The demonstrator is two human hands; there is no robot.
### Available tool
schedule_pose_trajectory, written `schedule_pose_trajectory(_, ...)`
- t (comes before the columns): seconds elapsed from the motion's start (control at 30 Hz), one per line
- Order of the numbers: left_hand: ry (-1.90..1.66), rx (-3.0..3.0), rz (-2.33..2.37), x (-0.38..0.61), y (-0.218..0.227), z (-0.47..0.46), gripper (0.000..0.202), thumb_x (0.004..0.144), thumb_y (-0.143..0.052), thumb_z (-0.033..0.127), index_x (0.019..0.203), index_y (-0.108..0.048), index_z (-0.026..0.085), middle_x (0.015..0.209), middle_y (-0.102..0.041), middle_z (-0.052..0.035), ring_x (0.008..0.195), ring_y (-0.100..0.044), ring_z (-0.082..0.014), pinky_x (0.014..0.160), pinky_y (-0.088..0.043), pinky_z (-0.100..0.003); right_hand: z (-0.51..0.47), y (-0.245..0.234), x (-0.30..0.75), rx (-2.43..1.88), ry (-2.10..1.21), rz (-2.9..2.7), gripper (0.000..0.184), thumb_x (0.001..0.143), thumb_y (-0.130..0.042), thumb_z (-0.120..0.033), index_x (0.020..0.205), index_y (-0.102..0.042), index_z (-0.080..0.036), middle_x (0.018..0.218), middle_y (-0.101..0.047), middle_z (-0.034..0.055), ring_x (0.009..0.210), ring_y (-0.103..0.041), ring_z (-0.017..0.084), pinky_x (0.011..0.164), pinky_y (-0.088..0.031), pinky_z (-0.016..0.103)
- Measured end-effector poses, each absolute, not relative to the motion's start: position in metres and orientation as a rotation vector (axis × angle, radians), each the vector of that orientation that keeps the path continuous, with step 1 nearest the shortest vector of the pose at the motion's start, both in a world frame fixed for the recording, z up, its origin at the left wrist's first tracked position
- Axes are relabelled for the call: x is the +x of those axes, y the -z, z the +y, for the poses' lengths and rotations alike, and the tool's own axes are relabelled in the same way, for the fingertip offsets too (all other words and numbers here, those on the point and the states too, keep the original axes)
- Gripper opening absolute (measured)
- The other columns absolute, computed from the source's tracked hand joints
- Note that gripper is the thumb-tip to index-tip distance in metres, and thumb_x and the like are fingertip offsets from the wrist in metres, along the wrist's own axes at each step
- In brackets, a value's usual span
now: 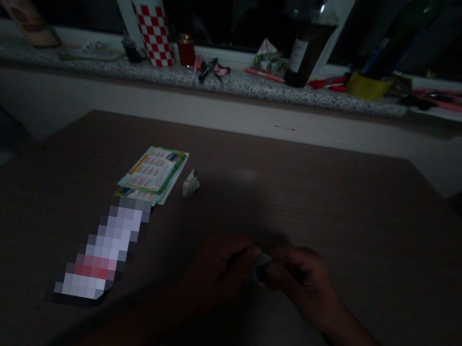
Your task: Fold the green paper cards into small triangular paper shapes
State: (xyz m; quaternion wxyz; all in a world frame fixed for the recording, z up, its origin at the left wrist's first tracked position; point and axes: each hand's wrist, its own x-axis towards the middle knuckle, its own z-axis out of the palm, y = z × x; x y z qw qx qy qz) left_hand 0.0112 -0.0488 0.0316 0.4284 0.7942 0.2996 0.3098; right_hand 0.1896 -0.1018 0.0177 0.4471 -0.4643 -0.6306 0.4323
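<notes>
My left hand (226,264) and my right hand (306,279) meet over the near middle of the table. Pinched between their fingertips is a small folded paper piece (260,267), pale green and dark, mostly covered by the fingers. Farther off to the left lies a stack of printed paper cards (151,169) with green edges and rows of red print. Just right of the stack sits a folded paper shape (191,184), pointed and printed alike. Dim light blurs the detail around my hands.
A phone-like slab (103,252) with a bright, pixelated face lies left of my hands, touching the cards. Behind the wooden table (320,195), a granite sill (238,83) bears a checkered bottle (152,22), a dark cup (306,52), a green bottle (397,41) and small clutter.
</notes>
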Motion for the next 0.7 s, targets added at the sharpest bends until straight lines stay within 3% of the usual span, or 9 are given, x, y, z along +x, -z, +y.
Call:
schedule_pose_trajectory(0.37, -0.676, 1.673, 0.794, 0.013, -0.034, -0.047, 0.027, 0.088, -0.052, 0.031, 0.068, -0.058, 0.014, 0.06, -0.052, 0.0028, 0.055, -0.045, -0.0085, 0.052, -0.033, -0.019, -0.1, -0.014, 0.19, -1.224, -0.998, -1.404, 0.023, 0.089, -0.056, -0.031, 0.072, -0.06, -0.016, 0.058, -0.055, -0.0014, 0.053, -0.049, 0.01, 0.049, -0.037, 0.02)
schedule_pose_trajectory(0.7, -0.532, 1.882, 0.724, 0.01, -0.023, -0.042, 0.037, 0.092, -0.042, 0.032, 0.06, -0.051, 0.015, 0.055, -0.044, 0.0041, 0.052, -0.042, -0.0086, 0.051, -0.029, -0.02, -0.099, -0.009, 0.186, -1.233, -1.174, -1.517, 0.032, 0.091, -0.054, -0.037, 0.069, -0.06, -0.015, 0.053, -0.054, -0.0014, 0.046, -0.047, 0.008, 0.044, -0.036, 0.02)
